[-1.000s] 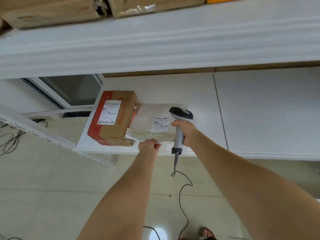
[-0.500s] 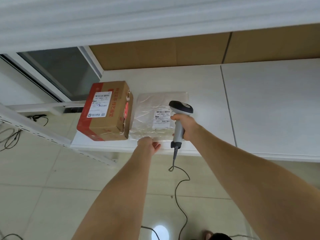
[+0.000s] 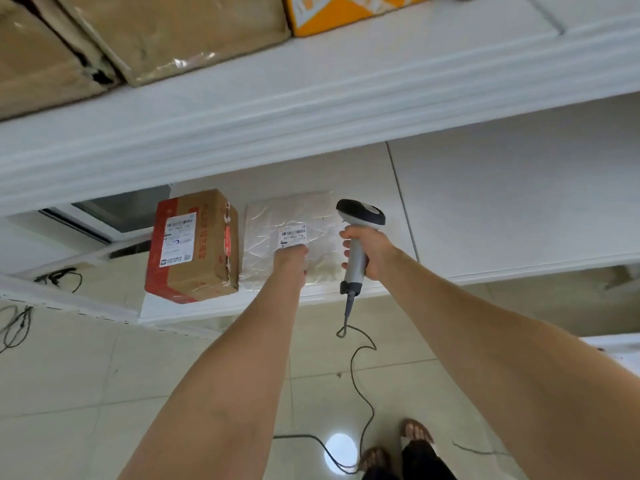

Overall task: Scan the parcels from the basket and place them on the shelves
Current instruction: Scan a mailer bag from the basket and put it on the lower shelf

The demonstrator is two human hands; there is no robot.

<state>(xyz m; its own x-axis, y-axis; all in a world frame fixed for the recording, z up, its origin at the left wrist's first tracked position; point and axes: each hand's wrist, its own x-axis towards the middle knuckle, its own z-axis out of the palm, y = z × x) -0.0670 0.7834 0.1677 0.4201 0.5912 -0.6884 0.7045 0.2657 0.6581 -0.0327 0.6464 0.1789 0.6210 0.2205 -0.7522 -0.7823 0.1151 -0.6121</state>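
A flat parcel in clear crinkled wrap (image 3: 273, 233), with a white barcode label (image 3: 293, 236), lies on the white lower shelf (image 3: 485, 209). My left hand (image 3: 292, 259) rests on top of it, just below the label; its fingers are hidden from me. My right hand (image 3: 372, 252) grips the handle of a grey and black barcode scanner (image 3: 360, 216), held upright at the parcel's right edge. A brown and red cardboard box (image 3: 194, 244) with a label stands to the left of the flat parcel, close beside it.
The upper shelf (image 3: 311, 98) overhangs, carrying brown wrapped parcels (image 3: 166, 32) and an orange one (image 3: 346, 12). The scanner cable (image 3: 360, 368) trails over the tiled floor to my feet (image 3: 398, 452). Loose wires (image 3: 17, 327) lie at the left. The lower shelf is bare to the right.
My left hand has slid from the parcel's front edge onto its top, pushing it further onto the shelf. The view has tilted up, so the upper shelf is back in sight.
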